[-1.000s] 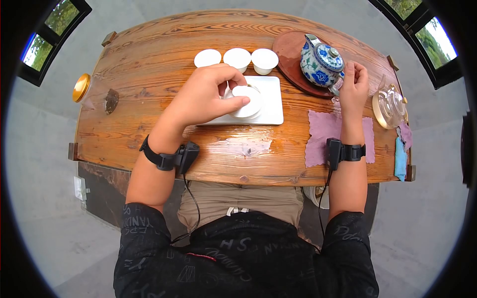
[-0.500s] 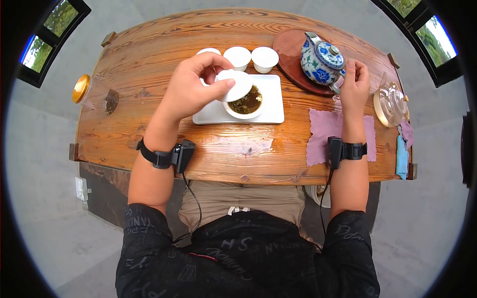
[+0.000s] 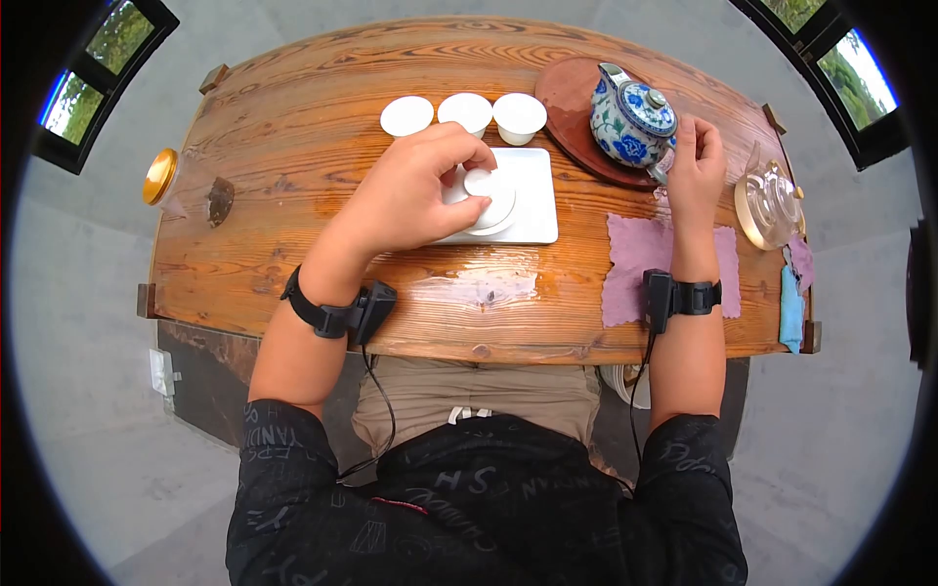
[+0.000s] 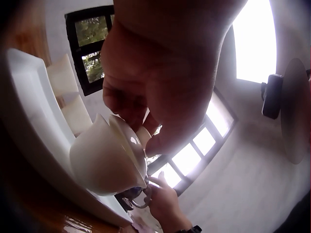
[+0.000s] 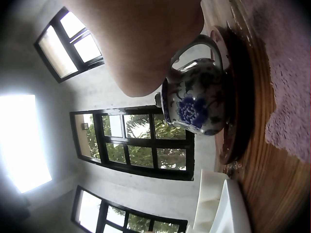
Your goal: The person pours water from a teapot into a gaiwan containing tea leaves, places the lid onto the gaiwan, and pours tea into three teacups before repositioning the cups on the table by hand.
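Left hand (image 3: 415, 190) pinches lid (image 3: 486, 186) seated on bowl (image 4: 104, 162); right hand (image 3: 696, 166) grips teapot (image 3: 633, 119) handle, pour not begun.

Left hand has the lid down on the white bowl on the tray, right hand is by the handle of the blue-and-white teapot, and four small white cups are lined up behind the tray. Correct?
Not quite: the head view shows three small white cups behind the tray, not four. The rest holds: the left hand holds the lid on the white bowl, and the right hand is by the handle of the blue-and-white teapot.
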`<state>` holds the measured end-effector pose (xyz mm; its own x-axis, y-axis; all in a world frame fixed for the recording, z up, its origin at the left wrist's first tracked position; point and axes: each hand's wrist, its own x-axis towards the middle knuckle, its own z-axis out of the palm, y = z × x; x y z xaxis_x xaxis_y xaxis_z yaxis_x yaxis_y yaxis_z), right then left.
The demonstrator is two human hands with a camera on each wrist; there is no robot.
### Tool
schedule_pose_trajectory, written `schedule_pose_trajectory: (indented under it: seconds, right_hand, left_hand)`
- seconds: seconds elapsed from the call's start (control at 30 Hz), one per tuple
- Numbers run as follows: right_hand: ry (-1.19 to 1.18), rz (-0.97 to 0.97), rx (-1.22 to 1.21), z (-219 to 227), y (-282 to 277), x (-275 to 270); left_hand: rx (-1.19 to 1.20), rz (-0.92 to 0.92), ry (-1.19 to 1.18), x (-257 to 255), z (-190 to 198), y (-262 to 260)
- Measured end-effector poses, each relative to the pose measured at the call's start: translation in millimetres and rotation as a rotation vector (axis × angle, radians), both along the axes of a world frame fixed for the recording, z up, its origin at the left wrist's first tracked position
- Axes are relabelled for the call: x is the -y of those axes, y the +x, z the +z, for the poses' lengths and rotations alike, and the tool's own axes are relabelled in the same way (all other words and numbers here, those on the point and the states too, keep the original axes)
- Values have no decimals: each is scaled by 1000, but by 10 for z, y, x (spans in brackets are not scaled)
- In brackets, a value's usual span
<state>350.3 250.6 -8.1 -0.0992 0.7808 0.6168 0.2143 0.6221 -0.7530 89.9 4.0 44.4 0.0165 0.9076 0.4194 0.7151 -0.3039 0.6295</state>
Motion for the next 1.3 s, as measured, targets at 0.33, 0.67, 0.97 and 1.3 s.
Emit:
schedule_pose_trajectory:
  seconds: [0.33,0.67,0.97,1.3]
  right_hand:
    - [-103,15,-56,32,18,30]
    - [-108,23,-95,41,12,48]
    - [-97,28,-89,35,18,46]
    - [-58,35,-62,35,20,55]
  left_hand:
    - [-14,19,-7,-20,-39,11]
    - [55,160,51,-6,-5,-6]
    - [94,44,-60,-2,-24,12]
    - [81,44,-88,-14,-64,-7]
